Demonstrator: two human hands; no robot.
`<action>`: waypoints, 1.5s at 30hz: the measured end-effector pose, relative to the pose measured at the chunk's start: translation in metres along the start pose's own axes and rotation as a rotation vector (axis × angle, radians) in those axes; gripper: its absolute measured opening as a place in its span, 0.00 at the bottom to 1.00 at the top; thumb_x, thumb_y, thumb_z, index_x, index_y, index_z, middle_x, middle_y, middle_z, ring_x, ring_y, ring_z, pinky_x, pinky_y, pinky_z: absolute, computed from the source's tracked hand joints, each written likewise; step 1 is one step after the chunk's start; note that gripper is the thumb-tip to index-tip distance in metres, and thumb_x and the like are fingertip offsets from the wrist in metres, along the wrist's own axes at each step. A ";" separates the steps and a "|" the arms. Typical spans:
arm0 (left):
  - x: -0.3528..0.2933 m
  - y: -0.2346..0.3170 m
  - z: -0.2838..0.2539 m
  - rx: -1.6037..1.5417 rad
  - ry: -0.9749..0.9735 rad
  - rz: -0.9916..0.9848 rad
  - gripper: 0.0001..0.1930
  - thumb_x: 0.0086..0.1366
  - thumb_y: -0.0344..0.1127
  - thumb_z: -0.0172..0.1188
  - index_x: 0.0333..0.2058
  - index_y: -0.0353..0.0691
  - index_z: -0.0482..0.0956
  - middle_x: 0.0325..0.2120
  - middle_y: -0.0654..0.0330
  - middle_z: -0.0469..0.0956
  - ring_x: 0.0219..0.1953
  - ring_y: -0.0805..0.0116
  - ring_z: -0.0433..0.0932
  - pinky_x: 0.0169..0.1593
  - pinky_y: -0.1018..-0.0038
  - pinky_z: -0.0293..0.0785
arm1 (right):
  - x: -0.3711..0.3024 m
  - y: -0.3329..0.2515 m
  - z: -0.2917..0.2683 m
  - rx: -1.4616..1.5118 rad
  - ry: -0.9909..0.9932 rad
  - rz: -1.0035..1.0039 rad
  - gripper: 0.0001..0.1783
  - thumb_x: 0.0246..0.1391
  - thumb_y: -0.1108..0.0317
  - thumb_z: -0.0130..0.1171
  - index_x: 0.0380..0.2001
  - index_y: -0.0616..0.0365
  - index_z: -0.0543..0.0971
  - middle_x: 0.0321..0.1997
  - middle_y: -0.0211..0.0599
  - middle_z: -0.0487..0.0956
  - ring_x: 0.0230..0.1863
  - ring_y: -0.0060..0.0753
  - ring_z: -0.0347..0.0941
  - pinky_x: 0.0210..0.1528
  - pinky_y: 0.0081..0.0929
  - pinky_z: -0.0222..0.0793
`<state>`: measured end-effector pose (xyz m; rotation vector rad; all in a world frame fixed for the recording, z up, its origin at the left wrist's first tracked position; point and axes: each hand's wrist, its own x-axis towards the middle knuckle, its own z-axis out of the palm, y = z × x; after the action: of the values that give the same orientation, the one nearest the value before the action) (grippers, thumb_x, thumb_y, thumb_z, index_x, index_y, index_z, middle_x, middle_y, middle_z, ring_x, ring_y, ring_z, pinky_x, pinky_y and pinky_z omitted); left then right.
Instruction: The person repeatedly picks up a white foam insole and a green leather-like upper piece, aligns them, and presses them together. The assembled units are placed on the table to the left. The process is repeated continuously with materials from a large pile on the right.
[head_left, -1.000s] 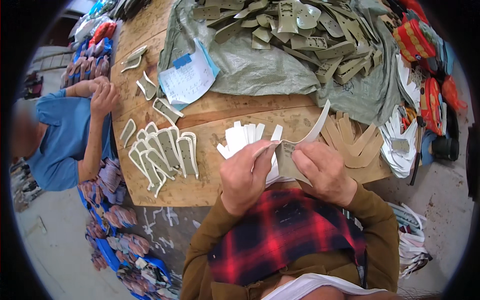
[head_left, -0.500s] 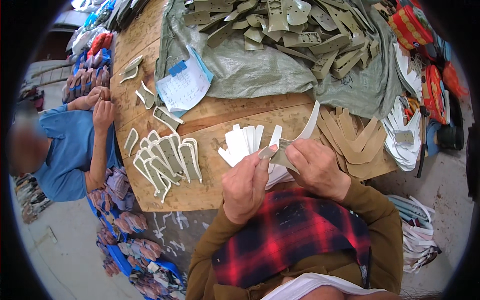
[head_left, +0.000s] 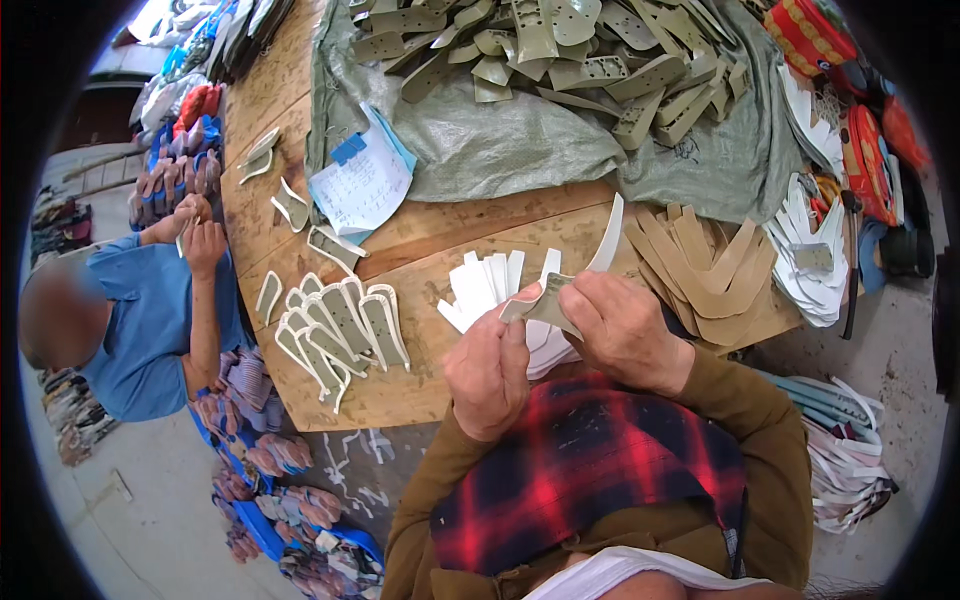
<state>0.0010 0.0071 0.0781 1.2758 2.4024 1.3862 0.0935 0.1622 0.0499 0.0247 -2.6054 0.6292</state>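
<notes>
Between my two hands is an olive curved plate [head_left: 553,303], with a white strip [head_left: 609,232] along its edge. The strip's loose end curves up and away above my right hand. My left hand [head_left: 487,367] pinches the plate's left end between thumb and fingers. My right hand [head_left: 622,330] is closed on its right side, thumb and fingers pressed against plate and strip. Just beyond and beneath the hands, white strips [head_left: 484,287] lie fanned on the table. To the left rests a cluster of olive plates with white edging [head_left: 340,325].
A big pile of bare olive plates [head_left: 560,72] lies on a green woven sack [head_left: 500,150]. Written paper [head_left: 362,190] with a blue clip lies by the sack. Brown U-shaped pieces [head_left: 705,285] are at right. A co-worker in a blue shirt [head_left: 150,320] sits at left.
My left fingers have shifted slightly along the plate's left end, and the plate is turned a little. The loose strip end tilts more upright. The whole view has shifted slightly.
</notes>
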 end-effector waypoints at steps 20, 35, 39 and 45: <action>0.020 -0.019 0.003 -0.482 -0.044 -0.313 0.09 0.66 0.32 0.59 0.29 0.32 0.78 0.22 0.61 0.70 0.26 0.74 0.68 0.29 0.76 0.63 | 0.007 -0.018 -0.019 0.694 -0.414 0.343 0.22 0.54 0.71 0.58 0.52 0.65 0.70 0.36 0.52 0.76 0.35 0.57 0.74 0.37 0.44 0.69; -0.004 -0.036 -0.001 -0.583 -0.470 -0.409 0.10 0.67 0.33 0.57 0.42 0.32 0.78 0.30 0.54 0.80 0.32 0.65 0.78 0.37 0.71 0.74 | -0.001 -0.004 -0.008 0.574 -0.299 0.227 0.18 0.50 0.71 0.63 0.43 0.64 0.71 0.34 0.48 0.76 0.33 0.54 0.73 0.35 0.41 0.69; 0.004 -0.026 -0.002 -0.355 -0.269 -0.161 0.13 0.63 0.27 0.60 0.46 0.33 0.77 0.40 0.49 0.82 0.42 0.56 0.82 0.43 0.68 0.78 | 0.006 -0.006 -0.006 0.364 -0.188 0.097 0.26 0.47 0.70 0.67 0.48 0.64 0.70 0.43 0.49 0.75 0.38 0.52 0.75 0.42 0.39 0.71; 0.004 -0.049 -0.001 -0.241 0.093 0.306 0.17 0.59 0.22 0.60 0.48 0.32 0.73 0.51 0.35 0.74 0.52 0.43 0.78 0.52 0.62 0.78 | 0.001 -0.003 -0.004 0.857 0.010 0.490 0.37 0.52 0.65 0.67 0.62 0.63 0.64 0.60 0.47 0.69 0.53 0.38 0.73 0.53 0.33 0.71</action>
<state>-0.0322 -0.0027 0.0437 1.5902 2.0732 1.7873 0.0950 0.1608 0.0546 -0.3494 -2.1285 1.8526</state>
